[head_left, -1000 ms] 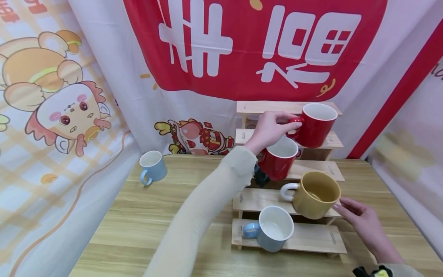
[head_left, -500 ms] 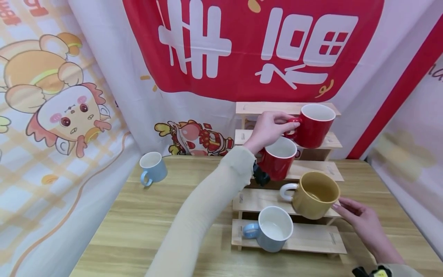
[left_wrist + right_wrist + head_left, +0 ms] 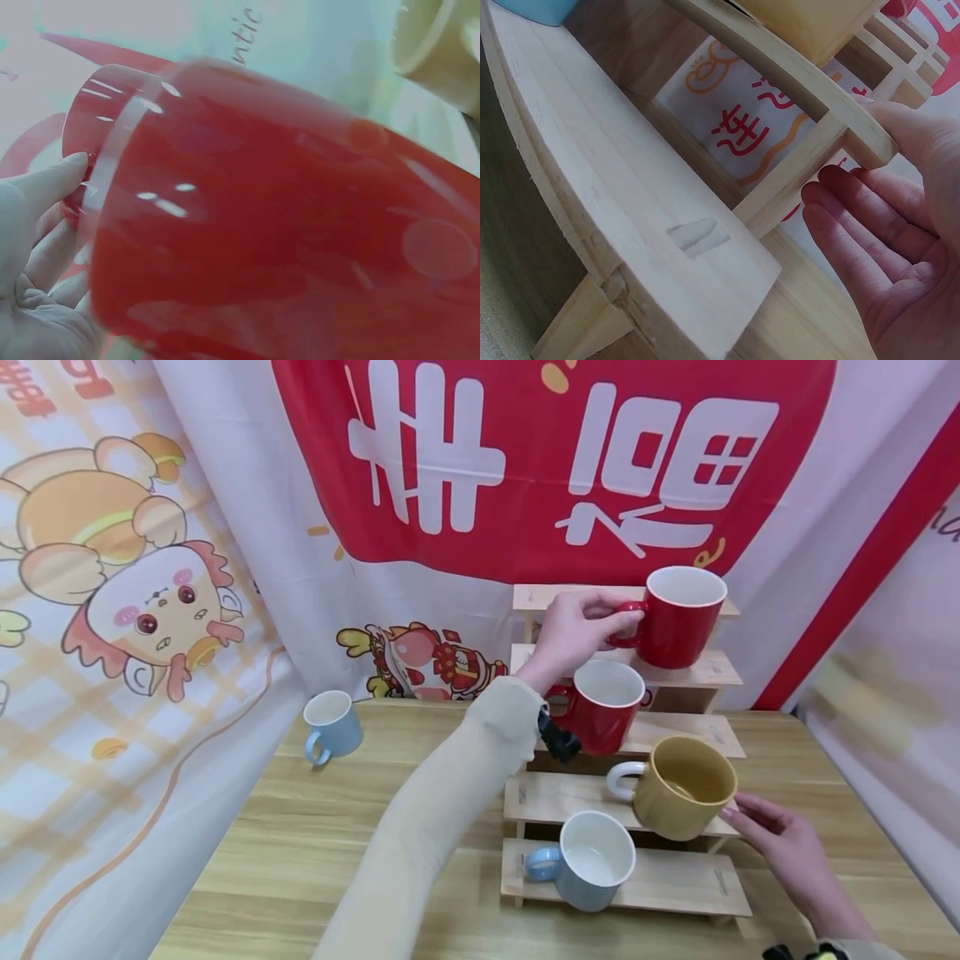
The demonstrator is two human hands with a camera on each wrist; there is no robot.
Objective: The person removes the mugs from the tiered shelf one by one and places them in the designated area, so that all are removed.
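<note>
My left hand (image 3: 567, 631) grips the handle of a red mug (image 3: 681, 618) with a white inside, which is upright in front of the rack's upper boards. In the left wrist view this mug (image 3: 262, 217) fills most of the picture, thumb and fingers pinching its handle. My right hand (image 3: 787, 852) holds the right end of a board of the stepped wooden rack (image 3: 682, 881). Its thumb lies along the top and its curled fingers are below, as the right wrist view shows. Beside that hand, a mustard mug (image 3: 686, 797) with a white handle sits on the same board.
A second red mug (image 3: 603, 718) stands on the board above the mustard one, close to my left wrist. On the lowest board is a light blue mug (image 3: 592, 868). Another blue mug (image 3: 334, 727) stands at the table's back left. Printed cloth (image 3: 420, 568) hangs behind the rack.
My left hand has raised the red mug slightly, mostly within the last half second. The right hand keeps its hold on the rack, and the other mugs stay put.
</note>
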